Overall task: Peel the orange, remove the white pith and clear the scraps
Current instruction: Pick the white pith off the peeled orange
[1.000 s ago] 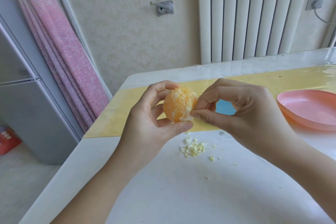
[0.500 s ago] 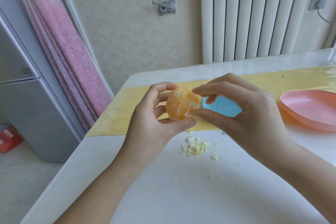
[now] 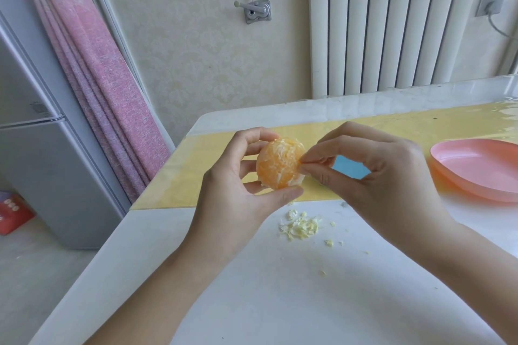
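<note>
— Nearest to us a small heap of pith scraps (image 3: 300, 225) lies on the white table (image 3: 252, 302). Which step are we in?
— Removing pith. Above the heap our left hand (image 3: 241, 187) grips the peeled orange (image 3: 280, 166) with curled fingers. Our right hand (image 3: 378, 173) pinches the white pith (image 3: 283, 152) at the orange's right side.
— And next?
— We think: pull it off gently, drop it, turn the orange. The pink plate (image 3: 482, 168) stands far right.
</note>
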{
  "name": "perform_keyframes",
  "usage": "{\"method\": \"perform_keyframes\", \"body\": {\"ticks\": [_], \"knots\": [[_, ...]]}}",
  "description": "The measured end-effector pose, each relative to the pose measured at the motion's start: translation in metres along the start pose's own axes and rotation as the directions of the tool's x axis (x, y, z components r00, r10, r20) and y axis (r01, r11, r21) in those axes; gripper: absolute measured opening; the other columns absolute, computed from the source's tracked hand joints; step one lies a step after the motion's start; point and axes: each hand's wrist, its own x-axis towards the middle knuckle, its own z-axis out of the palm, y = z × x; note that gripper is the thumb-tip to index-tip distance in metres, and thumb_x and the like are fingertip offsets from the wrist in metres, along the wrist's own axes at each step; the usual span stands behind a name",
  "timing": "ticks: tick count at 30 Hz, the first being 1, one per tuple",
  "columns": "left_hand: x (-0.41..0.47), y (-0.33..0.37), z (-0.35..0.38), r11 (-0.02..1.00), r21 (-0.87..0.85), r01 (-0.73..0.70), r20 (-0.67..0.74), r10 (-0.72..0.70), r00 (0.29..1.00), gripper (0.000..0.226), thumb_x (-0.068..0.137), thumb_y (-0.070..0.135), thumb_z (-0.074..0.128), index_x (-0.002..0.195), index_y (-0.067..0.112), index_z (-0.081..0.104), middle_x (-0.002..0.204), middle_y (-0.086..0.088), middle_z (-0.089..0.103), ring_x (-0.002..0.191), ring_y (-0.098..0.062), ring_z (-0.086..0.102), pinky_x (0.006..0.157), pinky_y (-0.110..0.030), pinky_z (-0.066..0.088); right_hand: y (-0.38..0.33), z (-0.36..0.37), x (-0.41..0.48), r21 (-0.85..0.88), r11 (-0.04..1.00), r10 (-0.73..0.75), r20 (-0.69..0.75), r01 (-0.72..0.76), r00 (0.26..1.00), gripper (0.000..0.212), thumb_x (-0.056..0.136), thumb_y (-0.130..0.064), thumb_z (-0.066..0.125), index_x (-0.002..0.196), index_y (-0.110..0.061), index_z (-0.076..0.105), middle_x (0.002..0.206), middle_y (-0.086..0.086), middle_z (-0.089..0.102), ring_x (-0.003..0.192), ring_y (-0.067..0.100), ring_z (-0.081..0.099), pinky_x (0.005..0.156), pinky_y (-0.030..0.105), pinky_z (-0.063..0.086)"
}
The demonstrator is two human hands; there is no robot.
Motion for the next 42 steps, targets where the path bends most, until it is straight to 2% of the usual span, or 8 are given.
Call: {"method": "perform_keyframes", "body": {"ticks": [6,11,15,22,27,33,39,42], "knots": [[-0.0014,0.0015,0.0020,1.000,-0.015,0.016,-0.003,-0.016,1.000,0.060,0.059,0.006,0.089,0.101,0.038,0.060,0.101,0.012,0.065,0.088,-0.011,0.068,0.077,-0.029,0.057,0.0010,-0.0004,-0.0002,-0.016,0.999,-0.029,0.029,0.029,0.999,0.006,0.079,-0.018,0.072,0.079,-0.012,0.073,0.075,-0.003,0.062,0.068,0.009,0.059,0.065,0.016,0.046],[-0.0031,0.0036,0.0047,0.999,-0.041,0.026,0.000,-0.026,1.000,0.057,0.053,0.022,0.087,0.101,0.037,0.060,0.100,0.011,0.066,0.087,-0.011,0.068,0.074,-0.026,0.056,-0.0002,-0.0001,0.0003,-0.061,0.996,-0.060,0.028,0.062,0.998,0.003,0.076,-0.014,0.073,0.075,-0.012,0.071,0.072,-0.004,0.059,0.065,0.008,0.055,0.063,0.007,0.038],[-0.0039,0.0039,0.0060,0.999,-0.037,0.030,-0.001,-0.030,1.000,0.059,0.051,0.025,0.087,0.102,0.037,0.060,0.099,0.010,0.066,0.086,-0.011,0.068,0.072,-0.024,0.055,0.0006,0.0010,0.0010,-0.104,0.991,-0.080,0.030,0.082,0.996,0.003,0.073,-0.011,0.071,0.072,-0.012,0.068,0.071,-0.005,0.056,0.064,0.008,0.052,0.061,0.009,0.040],[-0.0042,0.0064,0.0062,0.998,-0.047,0.037,0.013,-0.036,0.999,0.059,0.052,0.024,0.091,0.100,0.040,0.061,0.097,0.010,0.067,0.083,-0.010,0.068,0.070,-0.023,0.055,0.0008,0.0004,0.0009,-0.140,0.983,-0.120,0.014,0.120,0.993,0.005,0.073,-0.010,0.071,0.072,-0.010,0.066,0.071,-0.003,0.055,0.064,0.010,0.049,0.060,0.009,0.039],[-0.0053,0.0089,0.0066,0.994,-0.091,0.067,0.033,-0.065,0.997,0.058,0.048,0.035,0.088,0.099,0.038,0.062,0.094,0.007,0.068,0.081,-0.013,0.069,0.070,-0.027,0.056,0.0007,-0.0017,0.0016,-0.165,0.977,-0.132,0.008,0.132,0.991,0.007,0.074,-0.011,0.071,0.073,-0.010,0.065,0.071,-0.002,0.056,0.066,0.010,0.048,0.062,0.004,0.035],[-0.0046,0.0057,0.0077,0.967,-0.188,0.173,0.096,-0.157,0.983,0.059,0.047,0.034,0.088,0.101,0.034,0.064,0.094,-0.001,0.071,0.084,-0.015,0.070,0.075,-0.032,0.057,0.0013,-0.0053,0.0020,-0.128,0.982,-0.141,0.016,0.142,0.990,0.010,0.079,-0.019,0.064,0.075,-0.010,0.062,0.073,-0.006,0.051,0.068,0.006,0.046,0.065,0.001,0.033],[-0.0010,0.0058,0.0053,0.932,-0.298,0.209,0.104,-0.186,0.977,0.062,0.051,0.029,0.084,0.108,0.023,0.061,0.091,0.001,0.073,0.078,-0.013,0.069,0.081,-0.036,0.059,0.0013,-0.0049,0.0016,-0.079,0.993,-0.090,-0.020,0.088,0.996,0.011,0.074,-0.009,0.072,0.074,-0.010,0.062,0.073,-0.004,0.053,0.068,0.005,0.048,0.065,0.004,0.035],[0.0011,0.0059,0.0033,0.929,-0.320,0.183,0.083,-0.165,0.983,0.062,0.048,0.026,0.085,0.105,0.026,0.060,0.092,0.002,0.073,0.080,-0.012,0.069,0.070,-0.024,0.055,0.0010,-0.0057,0.0025,-0.025,0.999,-0.031,-0.056,0.030,0.998,0.014,0.076,-0.017,0.075,0.078,-0.016,0.061,0.077,-0.006,0.056,0.070,0.003,0.052,0.068,0.007,0.036]]}}
